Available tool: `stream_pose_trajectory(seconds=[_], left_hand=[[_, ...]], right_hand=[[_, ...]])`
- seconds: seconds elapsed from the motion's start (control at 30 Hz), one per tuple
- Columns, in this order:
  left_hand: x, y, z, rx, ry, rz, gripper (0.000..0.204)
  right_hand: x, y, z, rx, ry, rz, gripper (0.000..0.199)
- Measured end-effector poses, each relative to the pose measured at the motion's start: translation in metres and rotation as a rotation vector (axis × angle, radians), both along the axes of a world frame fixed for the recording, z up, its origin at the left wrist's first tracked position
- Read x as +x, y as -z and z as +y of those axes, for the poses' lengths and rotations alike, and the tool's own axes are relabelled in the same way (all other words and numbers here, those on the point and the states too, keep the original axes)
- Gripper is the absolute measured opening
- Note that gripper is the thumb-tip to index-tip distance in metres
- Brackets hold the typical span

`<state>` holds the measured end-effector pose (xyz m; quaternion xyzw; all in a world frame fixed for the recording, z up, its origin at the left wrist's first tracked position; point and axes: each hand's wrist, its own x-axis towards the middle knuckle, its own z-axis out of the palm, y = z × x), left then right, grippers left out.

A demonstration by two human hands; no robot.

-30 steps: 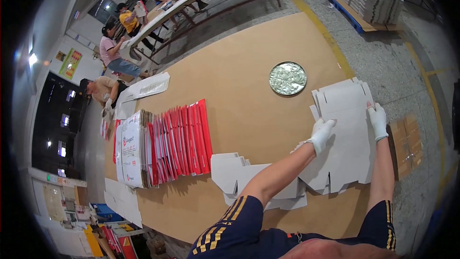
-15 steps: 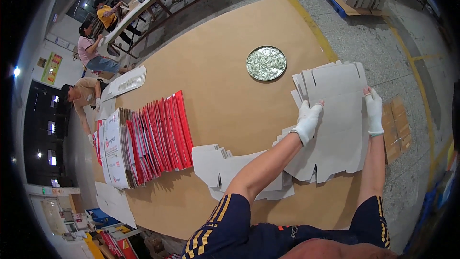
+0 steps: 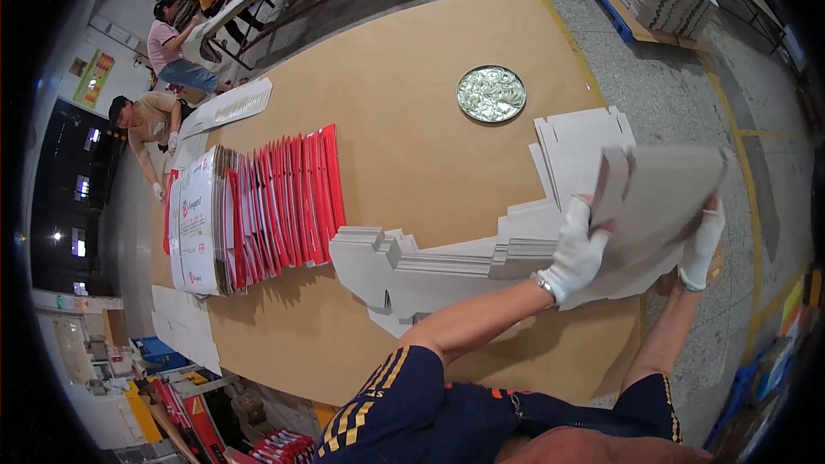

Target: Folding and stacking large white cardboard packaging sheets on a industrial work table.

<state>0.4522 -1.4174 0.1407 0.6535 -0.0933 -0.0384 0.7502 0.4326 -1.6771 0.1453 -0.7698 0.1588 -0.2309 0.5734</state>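
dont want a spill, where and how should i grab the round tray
Probably best to take the round tray by its rim, left and right, coming down from above: it lies flat on the brown table, its round edge is uncovered, and shiny pale contents cover its middle.

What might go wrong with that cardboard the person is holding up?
The raised grey cardboard is tilted between the left hand and right hand, so pieces might slide out if the grip loosens. Its right end seems to be past the table edge, so something dropped there might hit the floor. And the stacked grey sheets are close to the left forearm, so a bump could push them crooked.
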Motion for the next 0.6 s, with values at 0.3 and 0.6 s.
stream_pose_trajectory(seconds=[0.3, 0.6], left_hand=[[-0.082, -0.035, 0.113, 0.752, 0.422, -0.592, 0.097], [-0.139, -0.007, 0.242, 1.431, 0.315, -0.275, 0.091]], right_hand=[[-0.167, 0.020, -0.008, 0.224, -0.002, -0.503, 0.036], [-0.175, 0.013, 0.002, 0.379, 0.101, -0.495, 0.040]])
